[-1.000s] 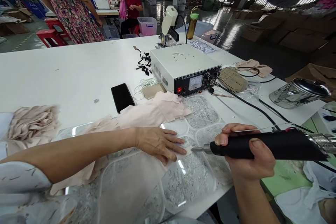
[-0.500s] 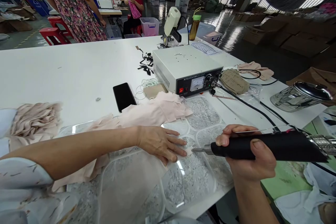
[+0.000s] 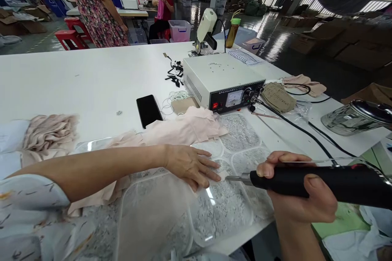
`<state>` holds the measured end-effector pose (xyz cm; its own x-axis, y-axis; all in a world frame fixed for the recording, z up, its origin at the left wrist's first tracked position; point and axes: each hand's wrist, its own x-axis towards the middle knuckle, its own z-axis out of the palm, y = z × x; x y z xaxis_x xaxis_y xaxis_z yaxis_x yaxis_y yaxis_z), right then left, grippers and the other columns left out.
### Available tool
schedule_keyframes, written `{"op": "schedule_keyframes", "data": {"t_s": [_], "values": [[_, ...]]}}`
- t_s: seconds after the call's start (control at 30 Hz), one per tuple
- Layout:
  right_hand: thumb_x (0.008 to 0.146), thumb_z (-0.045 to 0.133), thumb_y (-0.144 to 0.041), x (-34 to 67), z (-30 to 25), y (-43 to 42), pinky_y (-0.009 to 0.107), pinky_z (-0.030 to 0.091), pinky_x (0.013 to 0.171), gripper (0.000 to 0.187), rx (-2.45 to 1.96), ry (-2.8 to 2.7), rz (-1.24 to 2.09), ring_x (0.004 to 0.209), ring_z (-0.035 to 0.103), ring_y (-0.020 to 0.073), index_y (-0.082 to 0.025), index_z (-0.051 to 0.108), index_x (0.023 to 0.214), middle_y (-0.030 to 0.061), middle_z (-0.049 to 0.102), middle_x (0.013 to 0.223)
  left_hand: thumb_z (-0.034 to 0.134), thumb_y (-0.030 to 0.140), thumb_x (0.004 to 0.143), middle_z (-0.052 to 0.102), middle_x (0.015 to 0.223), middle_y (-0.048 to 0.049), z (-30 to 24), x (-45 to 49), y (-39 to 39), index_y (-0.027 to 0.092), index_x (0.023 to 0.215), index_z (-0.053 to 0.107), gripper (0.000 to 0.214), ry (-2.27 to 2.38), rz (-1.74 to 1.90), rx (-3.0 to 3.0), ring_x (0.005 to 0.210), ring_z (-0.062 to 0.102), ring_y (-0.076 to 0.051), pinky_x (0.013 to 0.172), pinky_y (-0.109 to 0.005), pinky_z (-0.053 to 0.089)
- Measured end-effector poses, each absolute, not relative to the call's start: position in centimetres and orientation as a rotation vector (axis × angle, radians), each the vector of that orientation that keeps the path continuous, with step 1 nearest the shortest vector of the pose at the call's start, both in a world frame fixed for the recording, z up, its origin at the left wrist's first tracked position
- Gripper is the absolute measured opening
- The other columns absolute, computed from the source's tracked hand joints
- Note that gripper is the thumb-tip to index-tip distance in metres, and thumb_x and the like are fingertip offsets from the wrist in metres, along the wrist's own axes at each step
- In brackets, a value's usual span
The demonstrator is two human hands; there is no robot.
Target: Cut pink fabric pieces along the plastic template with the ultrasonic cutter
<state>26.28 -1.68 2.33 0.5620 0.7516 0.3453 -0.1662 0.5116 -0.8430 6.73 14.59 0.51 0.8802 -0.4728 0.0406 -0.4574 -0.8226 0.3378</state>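
Observation:
My left hand [image 3: 196, 167] lies flat with its fingers stretched out, pressing on thin pale fabric [image 3: 153, 208]. A small pale end of the fabric [image 3: 223, 174] sticks out past its fingertips. My right hand [image 3: 301, 211] is wrapped round the black handle of a corded ultrasonic cutter [image 3: 352, 183]. The metal tip [image 3: 237, 178] points left and meets, or nearly meets, that fabric end. Beneath lies a clear plastic sheet [image 3: 220, 212] with rounded panels over a speckled grey surface. Behind my left hand is a heap of pale pink fabric pieces [image 3: 183, 128].
A white generator box [image 3: 223, 75] with a dial stands behind, cabled to the cutter. Around it are a phone [image 3: 149, 110], black scraps [image 3: 175, 74], a brown bottle [image 3: 232, 32] and a lidded glass jar [image 3: 346, 118]. Folded fabric [image 3: 50, 132] lies left. Two people are beyond the table.
The view has shifted slightly, so most things sit a little further right. The cutter's rear end has dipped and my right hand has turned with it. My left hand stays on the fabric.

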Motion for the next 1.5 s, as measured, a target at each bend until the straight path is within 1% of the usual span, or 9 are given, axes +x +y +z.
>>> {"op": "schedule_keyframes", "data": {"t_s": [0.17, 0.4, 0.53, 0.73, 0.9, 1.03, 1.23, 1.4, 1.5], "values": [[0.07, 0.06, -0.04, 25.9, 2.4, -1.8, 0.032, 0.047, 0.044, 0.027, -0.859, -0.817, 0.617, 0.048, 0.056, 0.0136, -0.017, 0.067, 0.082, 0.0036, 0.06, 0.076, 0.069, 0.03, 0.085, 0.05, 0.141, -0.0002, 1.0, 7.0, 14.5, 0.025, 0.087, 0.064, 0.007, -0.673, -0.133, 2.71, 0.139, 0.034, -0.02, 0.12, -0.036, 0.016], [0.069, 0.062, -0.039, 25.8, 2.2, -1.3, 0.031, 0.047, 0.044, 0.026, -0.867, -0.805, 0.614, 0.048, 0.056, 0.0134, -0.017, 0.066, 0.08, 0.0039, 0.06, 0.075, 0.071, 0.031, 0.084, 0.05, 0.141, -0.0042, 1.2, 7.2, 14.5, 0.023, 0.088, 0.065, 0.01, -0.688, -0.103, 2.7, 0.138, 0.036, -0.023, 0.119, -0.036, 0.02], [0.068, 0.062, -0.039, 25.8, 2.4, -1.4, 0.031, 0.047, 0.043, 0.026, -0.864, -0.801, 0.605, 0.048, 0.055, 0.0134, -0.017, 0.066, 0.08, 0.0036, 0.06, 0.075, 0.068, 0.034, 0.085, 0.043, 0.147, -0.0074, 1.2, 7.2, 14.5, 0.022, 0.093, 0.065, 0.014, -0.67, -0.161, 2.722, 0.141, 0.031, -0.024, 0.119, -0.039, 0.019], [0.068, 0.06, -0.038, 25.4, 2.4, -1.1, 0.032, 0.047, 0.044, 0.026, -0.841, -0.781, 0.562, 0.048, 0.055, 0.0135, -0.017, 0.065, 0.081, 0.0036, 0.059, 0.076, 0.069, 0.03, 0.085, 0.041, 0.148, -0.0013, 1.3, 7.1, 14.5, 0.026, 0.092, 0.066, 0.009, -0.55, -0.215, 2.619, 0.142, 0.028, -0.021, 0.12, -0.037, 0.016], [0.071, 0.059, -0.037, 25.1, 2.2, -0.7, 0.032, 0.047, 0.045, 0.023, -0.832, -0.82, 0.568, 0.049, 0.056, 0.0133, -0.018, 0.065, 0.083, 0.0032, 0.059, 0.077, 0.068, 0.03, 0.086, 0.049, 0.142, -0.0021, 1.2, 6.9, 14.5, 0.026, 0.09, 0.067, 0.006, -0.586, -0.122, 2.633, 0.139, 0.034, -0.022, 0.119, -0.037, 0.021], [0.072, 0.059, -0.036, 25.3, 2.1, -0.9, 0.032, 0.048, 0.047, 0.022, -0.852, -0.826, 0.554, 0.05, 0.057, 0.0133, -0.018, 0.065, 0.084, 0.0034, 0.06, 0.078, 0.067, 0.031, 0.087, 0.048, 0.143, -0.0055, 1.2, 7.0, 14.5, 0.024, 0.091, 0.066, 0.009, -0.607, -0.157, 2.66, 0.14, 0.032, -0.022, 0.12, -0.037, 0.019], [0.073, 0.059, -0.034, 25.6, 2.1, -1.2, 0.034, 0.049, 0.048, 0.022, -0.872, -0.869, 0.539, 0.051, 0.058, 0.0149, -0.017, 0.065, 0.086, 0.0043, 0.062, 0.079, 0.07, 0.026, 0.084, 0.046, 0.144, 0.0037, 1.5, 7.2, 14.3, 0.026, 0.085, 0.066, 0.004, -0.529, -0.241, 2.564, 0.142, 0.028, -0.018, 0.121, -0.033, 0.012], [0.073, 0.06, -0.035, 25.7, 2.1, -1.2, 0.032, 0.048, 0.045, 0.022, -0.874, -0.856, 0.548, 0.049, 0.058, 0.0143, -0.017, 0.065, 0.083, 0.0038, 0.061, 0.077, 0.073, 0.025, 0.082, 0.053, 0.138, 0.0057, 1.2, 7.1, 14.4, 0.027, 0.081, 0.066, 0.007, -0.477, -0.172, 2.488, 0.14, 0.033, -0.017, 0.12, -0.032, 0.016], [0.072, 0.06, -0.036, 25.6, 2.3, -1.1, 0.033, 0.048, 0.046, 0.022, -0.881, -0.837, 0.549, 0.049, 0.057, 0.0146, -0.017, 0.066, 0.082, 0.0036, 0.061, 0.076, 0.071, 0.026, 0.083, 0.054, 0.138, 0.0035, 0.9, 7.0, 14.5, 0.026, 0.082, 0.065, 0.006, -0.49, -0.113, 2.479, 0.139, 0.035, -0.019, 0.119, -0.034, 0.018]]}}
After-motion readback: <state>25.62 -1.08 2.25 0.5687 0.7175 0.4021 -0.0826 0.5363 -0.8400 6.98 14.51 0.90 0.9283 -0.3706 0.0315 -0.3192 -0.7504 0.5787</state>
